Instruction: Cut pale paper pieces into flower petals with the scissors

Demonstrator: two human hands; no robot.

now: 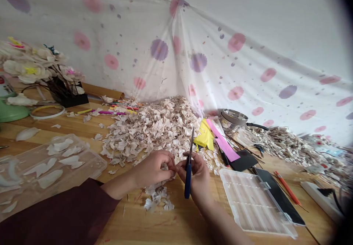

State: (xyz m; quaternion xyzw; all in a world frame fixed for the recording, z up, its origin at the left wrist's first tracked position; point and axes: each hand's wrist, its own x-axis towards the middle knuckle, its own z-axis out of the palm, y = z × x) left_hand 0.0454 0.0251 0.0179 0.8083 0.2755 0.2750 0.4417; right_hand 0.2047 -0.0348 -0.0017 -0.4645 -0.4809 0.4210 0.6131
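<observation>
My right hand (pixel 199 179) is closed around a pair of scissors with a dark blue handle (pixel 188 180), its blades pointing up and away. Thumb and index finger of that hand meet the fingertips of my left hand (pixel 157 167). My left hand is closed in a pinch, and whatever lies between the fingers is too small or hidden to make out. Just beyond both hands rises a large pile of dry, whitish petal-like pieces (pixel 154 123). A smaller clump of pale pieces (pixel 158 197) lies on the wooden table (pixel 154 226) below my hands.
At left, an open clear plastic case (pixel 93 164) holds pale petals; flowers (pixel 30 68) stand in a black pot (pixel 66 94). At right are a clear compartment box (pixel 256 201), pink strips (pixel 226 147), yellow paper (pixel 204 134), a metal pan (pixel 234 116), an orange pen (pixel 288 188) and a power strip (pixel 321 201).
</observation>
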